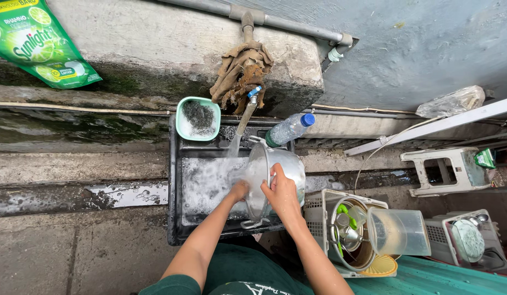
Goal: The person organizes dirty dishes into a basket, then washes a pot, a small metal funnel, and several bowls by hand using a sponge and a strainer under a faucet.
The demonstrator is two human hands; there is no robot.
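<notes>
A shiny metal pot point(286, 164) is tipped on its side over a black plastic tub point(177, 218) of soapy water. My right hand point(280, 191) grips the pot's rim from the right. My left hand point(239, 190) reaches into the pot's mouth, its fingers partly hidden by the rim and foam. Water runs from a tap point(252, 97) above, falling just left of the pot.
A green bowl point(197, 118) with a scouring pad sits on the tub's far corner, next to a lying plastic bottle point(289, 129). A rag point(242, 68) hangs over the tap pipe. A white basket point(319, 205) with washed items and a clear jug point(398, 232) stands at right. A green detergent pouch point(37, 41) hangs on the wall.
</notes>
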